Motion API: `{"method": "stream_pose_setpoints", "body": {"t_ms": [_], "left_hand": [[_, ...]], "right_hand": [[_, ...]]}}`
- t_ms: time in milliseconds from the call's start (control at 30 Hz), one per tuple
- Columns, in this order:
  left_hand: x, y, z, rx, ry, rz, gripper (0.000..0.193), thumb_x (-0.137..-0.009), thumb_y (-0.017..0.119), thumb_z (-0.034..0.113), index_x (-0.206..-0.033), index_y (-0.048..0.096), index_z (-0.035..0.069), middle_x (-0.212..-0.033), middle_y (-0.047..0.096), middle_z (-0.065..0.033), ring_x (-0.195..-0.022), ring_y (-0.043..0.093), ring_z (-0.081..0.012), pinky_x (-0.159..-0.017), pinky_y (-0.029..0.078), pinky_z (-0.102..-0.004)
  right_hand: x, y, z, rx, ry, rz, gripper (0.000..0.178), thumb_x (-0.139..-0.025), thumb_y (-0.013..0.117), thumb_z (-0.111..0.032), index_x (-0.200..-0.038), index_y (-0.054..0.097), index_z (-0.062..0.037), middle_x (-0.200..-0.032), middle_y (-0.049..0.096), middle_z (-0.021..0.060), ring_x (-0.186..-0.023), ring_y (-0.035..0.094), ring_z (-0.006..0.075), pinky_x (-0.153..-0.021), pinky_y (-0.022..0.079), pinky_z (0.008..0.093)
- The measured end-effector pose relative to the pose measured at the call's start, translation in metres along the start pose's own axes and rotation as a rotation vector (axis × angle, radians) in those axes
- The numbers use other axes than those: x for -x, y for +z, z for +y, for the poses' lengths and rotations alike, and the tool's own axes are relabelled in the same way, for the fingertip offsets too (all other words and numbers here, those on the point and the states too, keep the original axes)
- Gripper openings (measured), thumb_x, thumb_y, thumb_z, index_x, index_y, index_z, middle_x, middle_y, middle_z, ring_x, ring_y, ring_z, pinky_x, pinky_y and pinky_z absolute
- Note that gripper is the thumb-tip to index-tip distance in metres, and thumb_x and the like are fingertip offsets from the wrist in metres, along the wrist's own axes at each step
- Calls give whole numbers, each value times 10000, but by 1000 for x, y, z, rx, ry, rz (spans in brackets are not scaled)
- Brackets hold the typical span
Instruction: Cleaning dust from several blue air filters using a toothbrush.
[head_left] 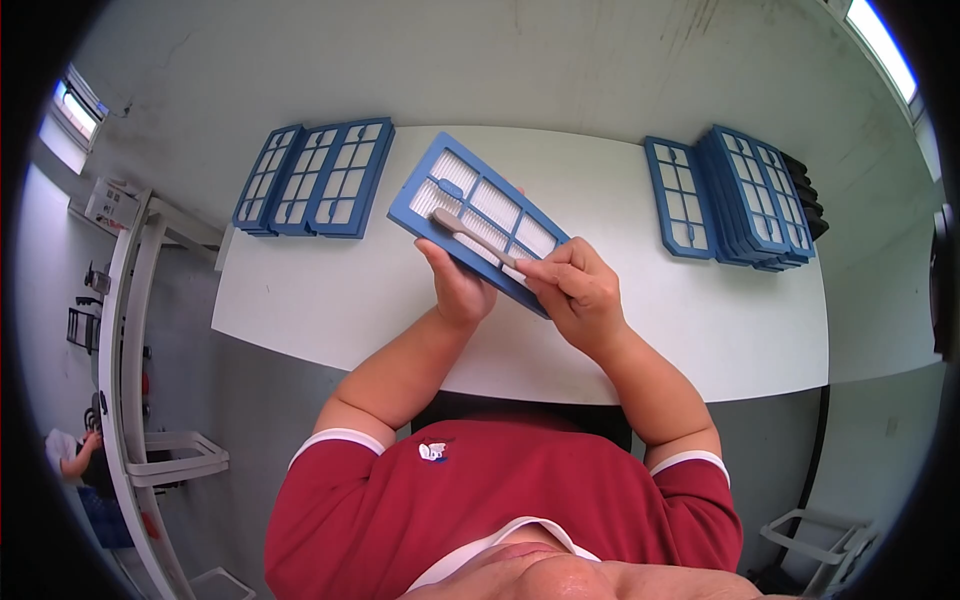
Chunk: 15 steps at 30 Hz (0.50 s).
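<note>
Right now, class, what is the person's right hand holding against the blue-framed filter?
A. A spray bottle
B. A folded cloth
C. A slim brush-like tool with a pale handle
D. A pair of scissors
C: the right hand grips a slim brush-like tool laid across the white pleated panels of the blue-framed filter, which the left hand supports from below over the white table.
</note>
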<state>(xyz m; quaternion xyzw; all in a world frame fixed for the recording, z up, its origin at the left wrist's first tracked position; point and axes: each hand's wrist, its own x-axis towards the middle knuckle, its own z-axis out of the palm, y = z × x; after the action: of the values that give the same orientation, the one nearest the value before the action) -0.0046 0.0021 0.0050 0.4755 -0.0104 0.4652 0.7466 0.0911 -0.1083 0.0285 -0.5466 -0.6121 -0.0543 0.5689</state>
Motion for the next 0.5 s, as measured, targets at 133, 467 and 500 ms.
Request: {"method": "stream_pose_setpoints", "body": {"t_ms": [133,467,500], "left_hand": [[-3,-2,-2,-10,31,9,891,-820,194,751,-1400,196,75,-1353,378,-155,-1230,419,-334,-1026,350,-455],[-10,-10,1,47,30,163,886,-798,169,780,-1407,239,141,-1331,420,-162,-1209,441,-374,-1006,383,-497],[-10,-9,1,48,29,162,886,-798,169,780,-1407,239,141,-1331,420,-162,-1209,441,-374,-1006,383,-497]], "right_hand": [[0,-2,-2,-63,51,-73,257,-740,685,30,-965,695,-92,-735,531,53,-629,524,160,-533,450,257],[0,-2,-3,-65,64,-111,261,-748,676,25,-975,692,-103,-730,520,56,-627,520,169,-534,446,267],[1,-2,-1,-63,65,-110,261,-748,676,25,-975,692,-103,-730,520,56,-627,520,169,-534,446,267]]}}
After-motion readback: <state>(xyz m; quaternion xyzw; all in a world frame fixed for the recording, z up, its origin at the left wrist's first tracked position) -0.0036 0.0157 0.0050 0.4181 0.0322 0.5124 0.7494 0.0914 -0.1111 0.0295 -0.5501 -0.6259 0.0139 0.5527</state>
